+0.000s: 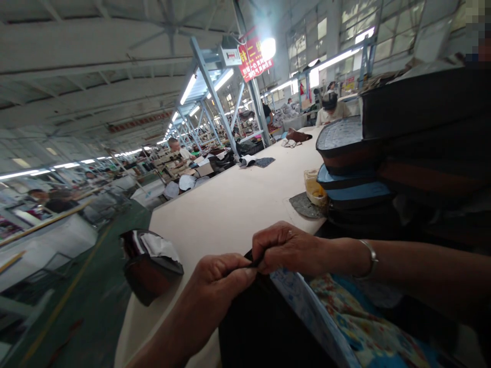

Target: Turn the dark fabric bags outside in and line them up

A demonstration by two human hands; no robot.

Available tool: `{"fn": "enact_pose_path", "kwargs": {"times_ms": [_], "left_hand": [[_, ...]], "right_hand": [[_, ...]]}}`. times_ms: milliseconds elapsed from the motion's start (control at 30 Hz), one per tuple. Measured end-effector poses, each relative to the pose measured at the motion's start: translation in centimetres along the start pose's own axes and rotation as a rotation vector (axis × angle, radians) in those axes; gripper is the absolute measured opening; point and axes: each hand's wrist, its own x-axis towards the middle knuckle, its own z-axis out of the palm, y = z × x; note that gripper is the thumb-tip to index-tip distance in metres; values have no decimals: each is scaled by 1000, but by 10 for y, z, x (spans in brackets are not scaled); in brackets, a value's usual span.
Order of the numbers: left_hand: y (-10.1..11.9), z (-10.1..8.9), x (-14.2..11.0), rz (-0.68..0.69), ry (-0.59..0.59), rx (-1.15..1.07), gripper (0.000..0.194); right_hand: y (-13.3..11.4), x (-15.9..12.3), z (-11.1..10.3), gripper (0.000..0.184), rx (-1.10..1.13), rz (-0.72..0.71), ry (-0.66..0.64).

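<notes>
My left hand (218,286) and my right hand (286,249) meet at the near edge of a long pale worktable (230,204). Both pinch the top edge of a black fabric piece (261,322) that hangs down toward me. Its right side has a light printed lining (303,306). A silver bangle (370,258) circles my right wrist. Flowered cloth (353,317) lies under my right forearm.
A tall stack of dark padded pieces with blue and brown edges (356,174) stands at the right. A small yellowish jar (313,188) sits beside it on a grey scrap. A dark bag of scraps (149,260) hangs off the table's left. Other workers sit far off.
</notes>
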Motion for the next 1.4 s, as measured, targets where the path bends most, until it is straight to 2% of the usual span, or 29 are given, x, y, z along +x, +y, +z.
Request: {"fn": "enact_pose_path", "kwargs": {"times_ms": [167,267,367,467,567,700,800,867,933,1033,1133,1200,1267,1333,1400], "left_hand": [[1,11,-1,185,175,284,26],[-2,14,0,234,189,337,27],[0,9,-3,191,118,231,27],[5,1,-5,69,-18,86,43],[4,-6,-3,-64,-106,51,55],[-4,-8,2,-85,-158,128,51],[-4,-4,0,-35,-143,192,51],[0,-1,-4,54,-87,296,50],[5,1,-7,152,-31,413,46],[9,4,-10,212,6,510,41],[7,4,-10,247,5,527,41],[4,1,-9,232,-4,494,44],[1,-4,-8,159,-43,414,48],[0,-12,-7,95,-65,353,52],[1,-20,-7,79,-68,340,56]], "right_hand": [[8,-1,4,12,124,-16,100],[15,-3,3,11,136,-103,88],[16,-8,-2,6,-112,-367,66],[14,-13,-7,5,-355,-608,13],[11,-17,-10,10,-481,-738,-45],[10,-21,-13,15,-587,-839,-94],[8,-24,-15,15,-455,-732,-92],[5,-23,-18,17,-271,-574,-44],[-1,-19,-20,24,-176,-417,-18],[-8,-9,-23,29,-311,-336,-149],[-8,-2,-24,38,-413,-411,-331],[-5,-1,-23,41,-389,-453,-346],[-2,-3,-23,40,-350,-443,-318],[-3,-6,-23,42,-285,-335,-305],[-7,-8,-23,45,-205,-166,-299]]}}
